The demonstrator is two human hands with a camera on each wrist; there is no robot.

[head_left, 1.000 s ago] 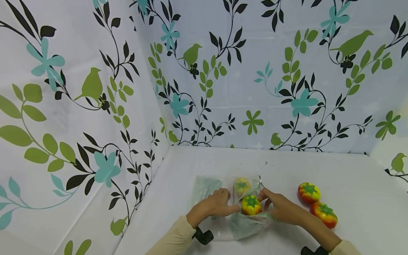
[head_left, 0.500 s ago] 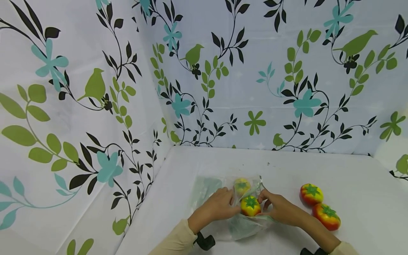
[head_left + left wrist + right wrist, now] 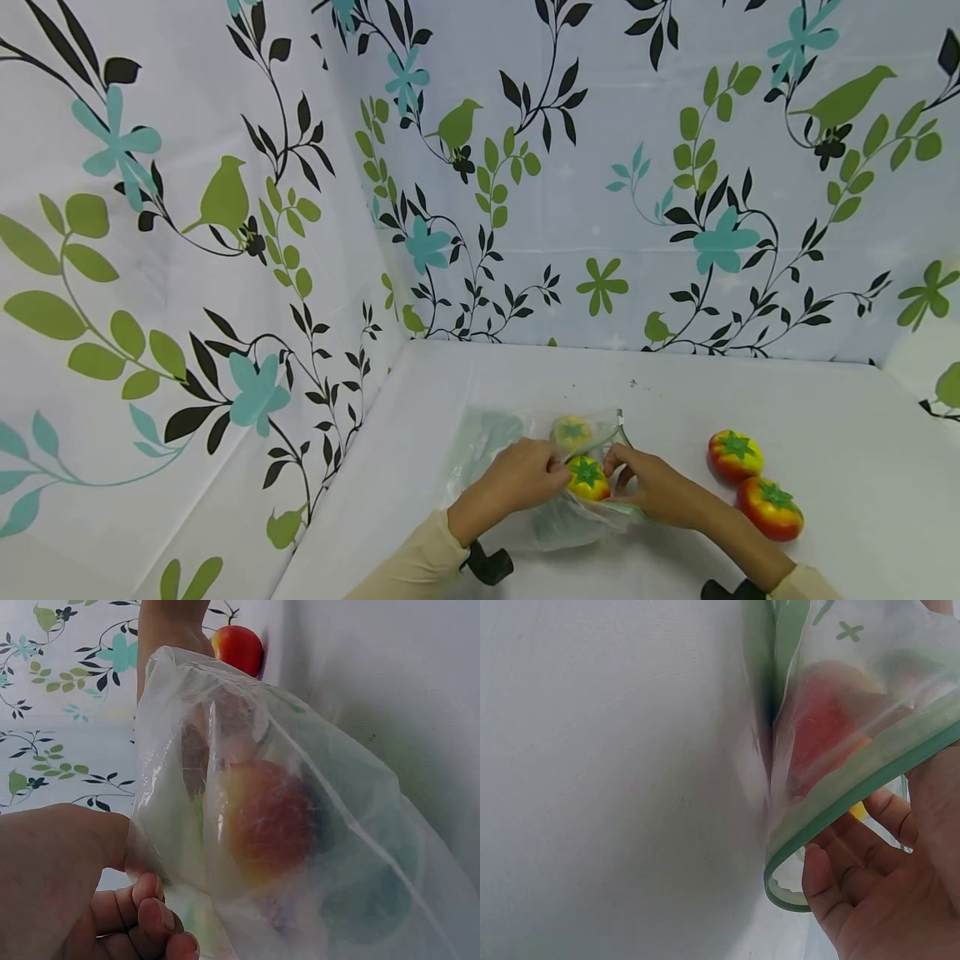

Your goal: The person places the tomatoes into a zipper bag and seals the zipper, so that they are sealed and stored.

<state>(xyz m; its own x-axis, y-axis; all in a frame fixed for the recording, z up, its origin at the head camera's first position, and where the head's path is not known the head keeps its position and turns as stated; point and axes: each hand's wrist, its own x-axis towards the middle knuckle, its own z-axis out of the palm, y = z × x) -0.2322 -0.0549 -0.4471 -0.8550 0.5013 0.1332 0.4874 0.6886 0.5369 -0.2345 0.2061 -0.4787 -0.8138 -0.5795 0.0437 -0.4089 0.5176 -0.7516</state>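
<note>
Left fingers (image 3: 156,915) are pinching the bag (image 3: 487,437); right fingers (image 3: 859,859): I can't tell. Far fruit (image 3: 572,432) lying inside, near fruit (image 3: 588,481) at its mouth (image 3: 855,796); two loose fruits (image 3: 736,456) (image 3: 770,508) waiting.

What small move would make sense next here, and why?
Probably the right hand should nudge the near fruit a little deeper into the bag. That fruit's top is uncovered at the bag's mouth, whereas the far fruit shows through the plastic, and the right hand is close beside the near one.
</note>
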